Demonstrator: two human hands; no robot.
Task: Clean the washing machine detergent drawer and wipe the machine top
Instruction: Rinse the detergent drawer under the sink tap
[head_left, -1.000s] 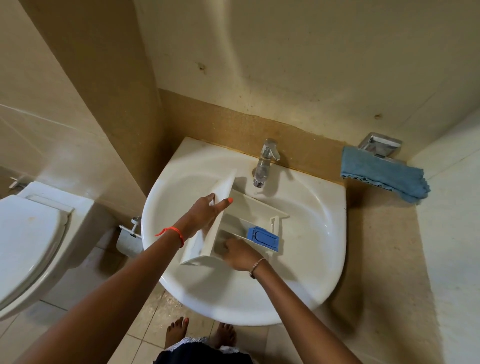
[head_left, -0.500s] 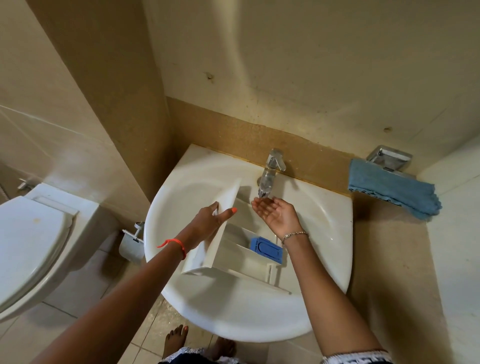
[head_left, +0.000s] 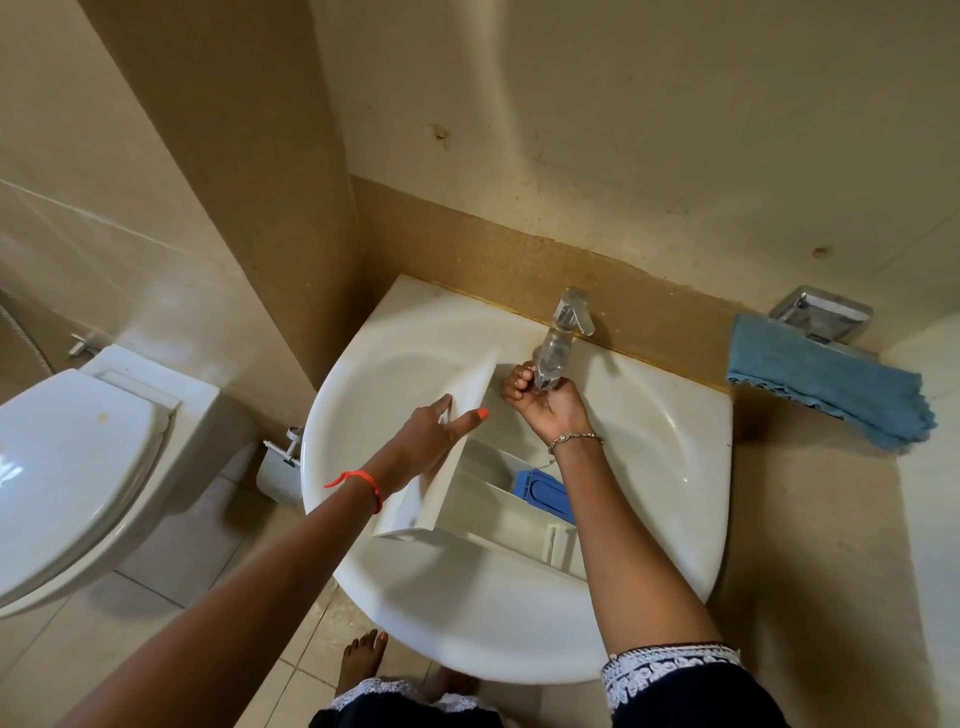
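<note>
No text, label or number is legible on anything here.

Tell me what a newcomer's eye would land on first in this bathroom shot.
First, the white detergent drawer lying in the round white sink at centre, its blue insert standing out. The left hand grips the drawer's tall front panel, while the right hand is cupped under the chrome tap spout at the sink's back. A blue cloth is draped to the right, and a white toilet sits at far left.
</note>
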